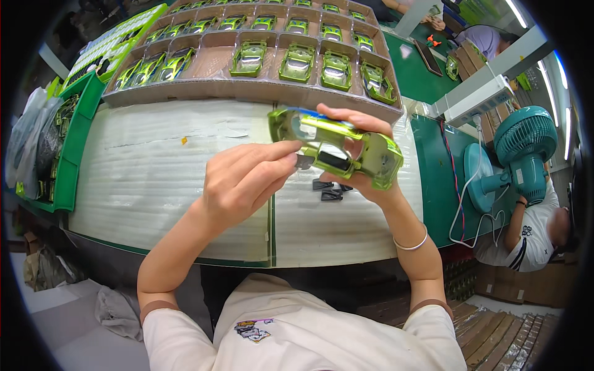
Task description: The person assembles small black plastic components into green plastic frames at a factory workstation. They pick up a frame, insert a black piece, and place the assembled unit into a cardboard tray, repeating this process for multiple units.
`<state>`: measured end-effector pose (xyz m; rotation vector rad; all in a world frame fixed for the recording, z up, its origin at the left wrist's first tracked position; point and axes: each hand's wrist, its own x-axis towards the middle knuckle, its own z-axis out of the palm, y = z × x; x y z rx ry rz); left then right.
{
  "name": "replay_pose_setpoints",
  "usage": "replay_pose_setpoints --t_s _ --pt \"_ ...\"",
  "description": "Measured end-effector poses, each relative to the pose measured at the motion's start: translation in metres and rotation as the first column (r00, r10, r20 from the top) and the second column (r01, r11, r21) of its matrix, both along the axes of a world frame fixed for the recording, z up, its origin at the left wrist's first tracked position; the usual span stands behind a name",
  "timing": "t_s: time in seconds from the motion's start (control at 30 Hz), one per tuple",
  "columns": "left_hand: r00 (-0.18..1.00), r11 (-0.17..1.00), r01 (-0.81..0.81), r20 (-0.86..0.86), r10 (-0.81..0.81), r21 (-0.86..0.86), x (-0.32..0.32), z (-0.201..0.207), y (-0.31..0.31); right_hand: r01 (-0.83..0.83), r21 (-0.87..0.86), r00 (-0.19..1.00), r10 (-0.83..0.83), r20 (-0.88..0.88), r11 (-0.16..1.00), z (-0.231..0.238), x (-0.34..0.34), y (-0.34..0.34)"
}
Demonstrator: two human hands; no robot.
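My right hand point(371, 185) grips a green toy car body shell point(378, 162), its hollow inside turned toward me. A dark window-like piece point(334, 161) shows inside the shell's middle. My left hand point(250, 179) comes in from the left with its fingers pinched together at the shell's edge. By those fingertips is a small dark grey bit point(304, 161); whether they hold it or it belongs to the shell I cannot tell. Several small black plastic parts point(331, 194) lie on the white padded mat point(173, 167) just below the shell.
Beyond the mat stands a cardboard tray point(247, 92) with rows of green car shells. At left is a green crate point(80, 148) holding parts and plastic bags. A teal fan point(526, 142) and a power strip point(479, 102) stand at right, near a co-worker point(532, 232).
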<state>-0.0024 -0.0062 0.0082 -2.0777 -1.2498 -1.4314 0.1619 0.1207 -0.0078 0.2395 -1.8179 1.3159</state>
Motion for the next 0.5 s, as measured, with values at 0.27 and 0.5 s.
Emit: replay_pose_setpoints --t_s 0.27,0.5 --pt "0.993 0.992 -0.099 -0.054 0.103 0.075 -0.011 -0.004 0.005 0.181 -0.458 0.923 0.010 0.384 0.870 0.004 -0.001 -0.026" --pt "0.985 0.994 -0.105 -0.138 0.101 -0.025 -0.010 -0.015 0.008 0.162 -0.410 0.912 0.022 0.409 0.898 0.005 -0.004 -0.036"
